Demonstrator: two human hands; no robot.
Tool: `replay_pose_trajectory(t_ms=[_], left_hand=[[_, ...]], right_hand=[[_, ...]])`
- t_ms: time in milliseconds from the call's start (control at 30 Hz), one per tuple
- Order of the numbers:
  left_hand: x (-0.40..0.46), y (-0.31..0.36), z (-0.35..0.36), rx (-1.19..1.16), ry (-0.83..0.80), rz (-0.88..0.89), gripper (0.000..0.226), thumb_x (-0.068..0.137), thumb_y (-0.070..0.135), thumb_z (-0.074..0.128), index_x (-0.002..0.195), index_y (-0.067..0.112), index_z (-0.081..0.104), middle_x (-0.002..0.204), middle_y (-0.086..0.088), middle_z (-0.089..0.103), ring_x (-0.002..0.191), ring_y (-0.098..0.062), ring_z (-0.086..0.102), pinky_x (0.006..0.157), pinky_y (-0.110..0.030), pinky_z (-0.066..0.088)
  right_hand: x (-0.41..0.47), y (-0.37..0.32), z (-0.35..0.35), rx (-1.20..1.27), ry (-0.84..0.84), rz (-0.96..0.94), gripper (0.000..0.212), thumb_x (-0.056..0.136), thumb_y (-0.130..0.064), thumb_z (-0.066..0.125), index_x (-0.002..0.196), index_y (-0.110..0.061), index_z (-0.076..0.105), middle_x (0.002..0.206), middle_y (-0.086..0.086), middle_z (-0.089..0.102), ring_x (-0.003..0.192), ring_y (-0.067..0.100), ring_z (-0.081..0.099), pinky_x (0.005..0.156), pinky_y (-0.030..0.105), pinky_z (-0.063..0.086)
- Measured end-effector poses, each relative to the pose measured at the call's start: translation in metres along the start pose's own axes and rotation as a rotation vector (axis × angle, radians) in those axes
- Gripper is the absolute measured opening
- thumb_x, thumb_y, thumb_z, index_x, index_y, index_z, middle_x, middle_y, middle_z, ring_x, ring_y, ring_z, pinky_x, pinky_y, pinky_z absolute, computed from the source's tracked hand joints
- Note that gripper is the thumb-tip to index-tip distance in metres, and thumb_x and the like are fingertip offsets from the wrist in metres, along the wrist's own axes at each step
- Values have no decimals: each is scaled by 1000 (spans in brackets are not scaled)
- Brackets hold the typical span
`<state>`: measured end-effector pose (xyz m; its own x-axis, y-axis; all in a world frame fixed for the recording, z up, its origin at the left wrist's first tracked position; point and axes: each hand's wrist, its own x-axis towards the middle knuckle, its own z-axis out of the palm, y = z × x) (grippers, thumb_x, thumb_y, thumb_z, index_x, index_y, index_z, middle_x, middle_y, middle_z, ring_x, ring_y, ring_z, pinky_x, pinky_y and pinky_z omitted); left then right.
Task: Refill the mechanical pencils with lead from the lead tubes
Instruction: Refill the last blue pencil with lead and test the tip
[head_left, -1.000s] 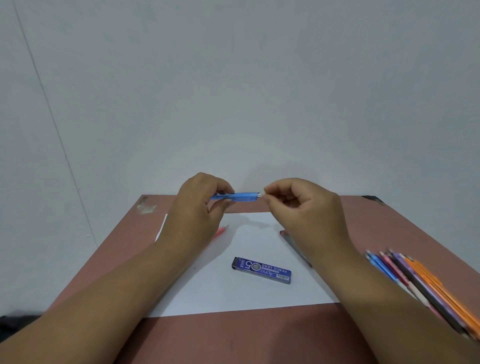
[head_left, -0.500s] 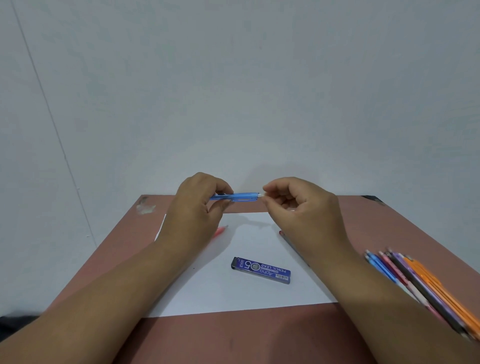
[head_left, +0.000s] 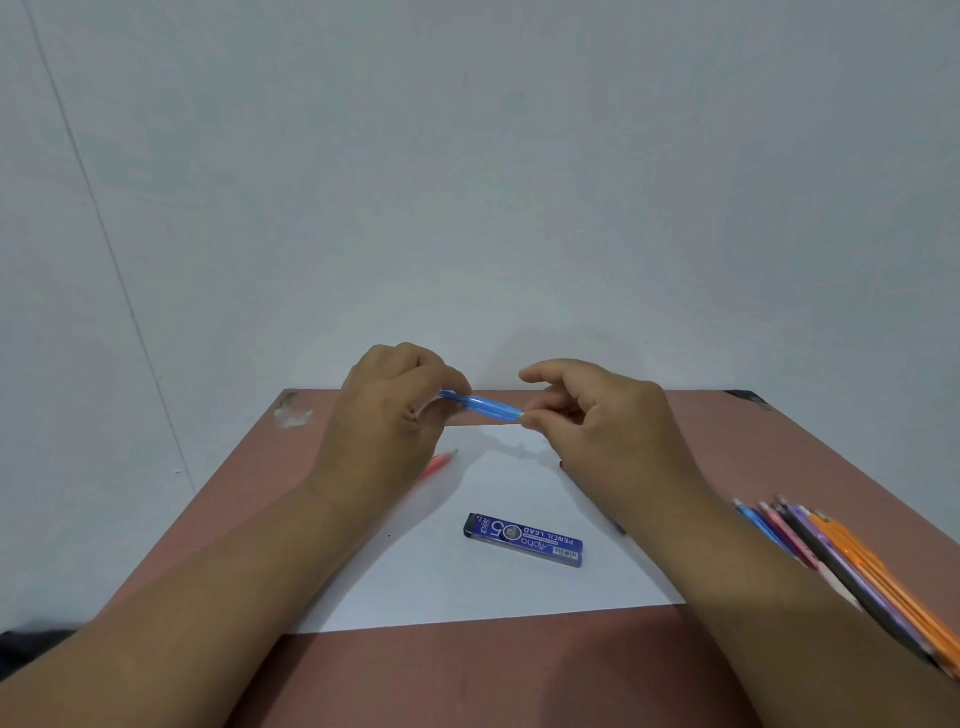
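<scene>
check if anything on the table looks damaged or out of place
One thing stands out: a whitish scuffed patch at the far left corner of the table, where the brown surface looks chipped. The lead tube lies flat on the white paper, and the spare pencils sit bundled at the right edge.

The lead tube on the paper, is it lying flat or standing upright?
Lying flat. The lead tube rests lengthwise on the white paper, label facing up, untouched by either hand.
</scene>
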<state>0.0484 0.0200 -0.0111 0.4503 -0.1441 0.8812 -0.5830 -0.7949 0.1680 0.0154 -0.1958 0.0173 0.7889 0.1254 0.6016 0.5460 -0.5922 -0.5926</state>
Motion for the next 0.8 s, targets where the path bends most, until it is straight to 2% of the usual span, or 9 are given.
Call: replay_pose_trajectory(t_ms=[200,333,400,433,467,533,600,667,800], left_hand=[[1,2,-1,-18,-24,-27,11,81,13,72,90,18,74,88,7,61,83,-21,53,78,-14,34],[0,3,-1,-31,-55,-133,17,82,6,76,90,21,72,88,13,57,86,-18,51,84,-6,31],[0,3,-2,-33,-67,-177,18,83,6,77,89,23,71,88,14,57,87,-18,52,84,-7,31],[0,3,-2,-34,-68,-194,18,83,7,78,88,23,71,87,14,57,87,-17,52,84,-7,31],[1,3,-2,-36,-68,-204,18,83,7,78,88,22,71,87,14,57,86,-16,52,84,-7,31],[1,2,0,-35,-76,-206,18,83,7,78,87,23,71,86,14,57,86,-15,52,84,-7,32],[1,1,1,-32,-87,-206,19,84,7,78,88,24,70,87,14,56,87,-18,53,84,-7,32],[0,2,1,-29,-97,-214,19,84,7,77,89,24,70,87,14,56,88,-19,53,83,-7,31],[0,3,1,-31,-103,-212,19,84,7,76,89,24,70,87,14,55,88,-18,51,83,-6,30]], right_hand=[[0,-2,2,155,22,135,25,90,-10,72,105,-30,75,83,-23,71,82,4,65,67,38,60],[6,8,6,214,46,193,27,93,-10,69,112,-28,74,84,-17,70,77,0,61,66,38,60],[7,17,10,108,-22,188,29,93,-8,69,115,-26,74,86,-13,68,77,-7,59,70,23,56],[7,22,13,7,-86,166,29,93,-8,68,116,-25,75,91,-12,67,81,-9,58,71,13,48],[7,27,17,-107,-155,140,28,95,-11,67,118,-26,74,98,-11,67,88,-8,58,74,10,41],[8,32,22,-292,-254,111,27,99,-21,63,123,-29,72,112,-11,68,111,8,53,85,18,37],[9,32,25,-364,-298,117,27,101,-27,59,126,-30,70,122,-12,66,123,17,46,96,25,37],[10,30,28,-414,-338,112,27,103,-29,56,125,-30,71,123,-11,67,123,19,44,100,30,39],[10,30,29,-396,-311,142,21,100,-21,58,105,-24,78,103,-6,74,106,14,58,87,29,49]])
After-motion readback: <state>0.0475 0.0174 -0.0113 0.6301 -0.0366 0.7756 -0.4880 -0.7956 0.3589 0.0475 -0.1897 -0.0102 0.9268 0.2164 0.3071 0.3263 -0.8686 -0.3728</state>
